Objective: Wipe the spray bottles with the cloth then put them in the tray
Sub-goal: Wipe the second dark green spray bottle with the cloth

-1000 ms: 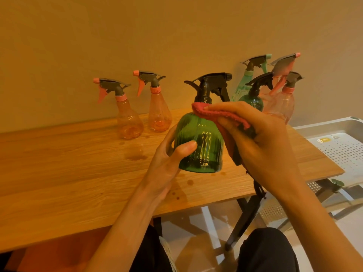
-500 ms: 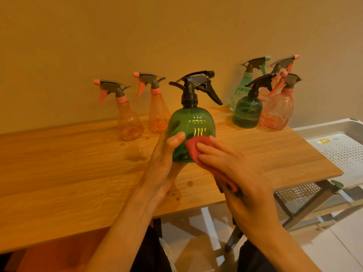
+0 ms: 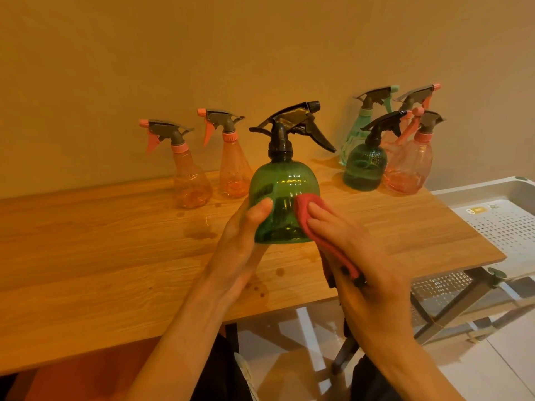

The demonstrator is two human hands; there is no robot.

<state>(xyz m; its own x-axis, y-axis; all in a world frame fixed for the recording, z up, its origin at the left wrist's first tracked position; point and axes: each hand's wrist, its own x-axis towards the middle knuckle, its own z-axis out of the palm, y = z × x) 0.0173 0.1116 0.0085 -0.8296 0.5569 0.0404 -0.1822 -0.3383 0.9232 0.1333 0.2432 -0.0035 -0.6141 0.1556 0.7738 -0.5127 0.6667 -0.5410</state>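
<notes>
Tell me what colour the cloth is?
Red, the cloth shows best in the head view.

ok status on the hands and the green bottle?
Left hand grips green bottle, upright. Right hand presses red cloth on its side. Tray in view, path unobstructed.

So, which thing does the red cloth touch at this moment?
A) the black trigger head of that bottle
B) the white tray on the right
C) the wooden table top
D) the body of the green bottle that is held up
D: the right hand presses the red cloth with straight fingers against the lower body of the green bottle, while the left hand grips that bottle.
</notes>
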